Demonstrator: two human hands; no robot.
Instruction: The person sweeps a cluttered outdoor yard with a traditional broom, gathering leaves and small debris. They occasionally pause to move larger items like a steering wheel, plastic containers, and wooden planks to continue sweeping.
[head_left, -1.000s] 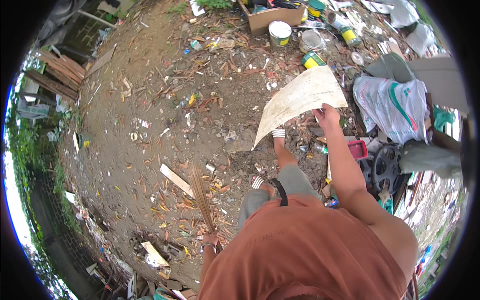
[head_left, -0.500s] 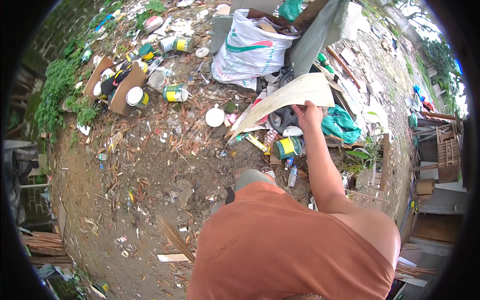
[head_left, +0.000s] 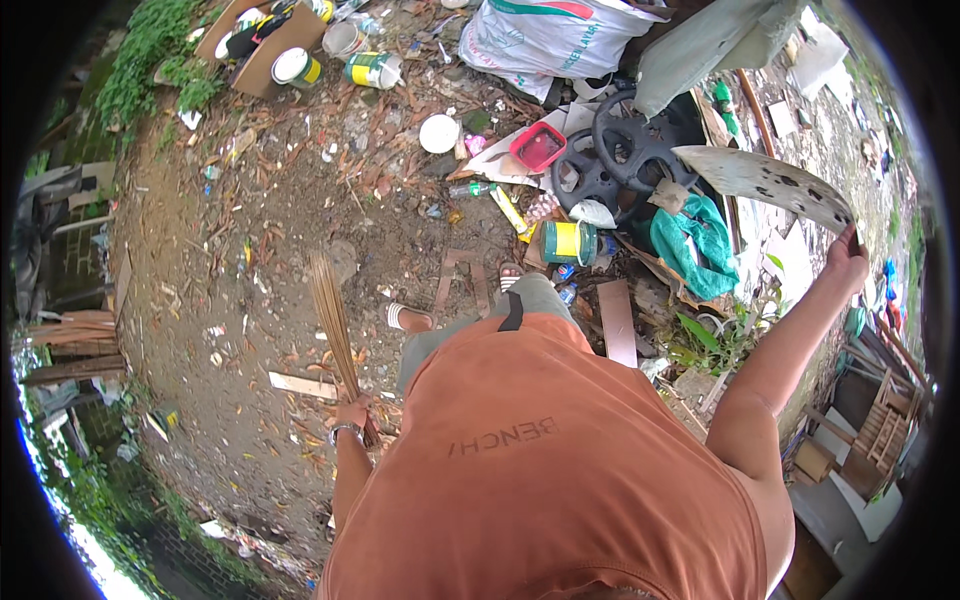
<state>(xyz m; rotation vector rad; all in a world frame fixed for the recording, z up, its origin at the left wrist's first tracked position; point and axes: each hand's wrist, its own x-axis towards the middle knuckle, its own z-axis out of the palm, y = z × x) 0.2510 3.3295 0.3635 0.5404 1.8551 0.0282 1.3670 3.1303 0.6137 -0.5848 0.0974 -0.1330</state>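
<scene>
My right hand [head_left: 848,264] is stretched out to the right, its fingers closed on the end of a thin, curved pale sheet [head_left: 775,186] with dark blotches. The sheet's other end hangs over the junk heap, near black wheel covers [head_left: 640,140] and a bunched green cloth [head_left: 695,245]. Low on the left, my left hand [head_left: 352,412] grips a stick broom [head_left: 335,325] by its lower end. The broom's thin ribs point away from me over the dirt. Beside the wheel covers lies a red plastic tub [head_left: 538,147].
A full white sack [head_left: 560,40] stands at the far side, with a bent grey sheet [head_left: 710,50] beside it. Green-and-yellow cans [head_left: 568,242], a cardboard box [head_left: 265,50] and a white round lid [head_left: 439,133] lie around. Near my feet is a brown board [head_left: 617,322]. Litter covers the ground.
My right hand has swung the curved sheet to the right, off the heap, uncovering the wheel covers and red tub. My left hand with the broom has come into view.
</scene>
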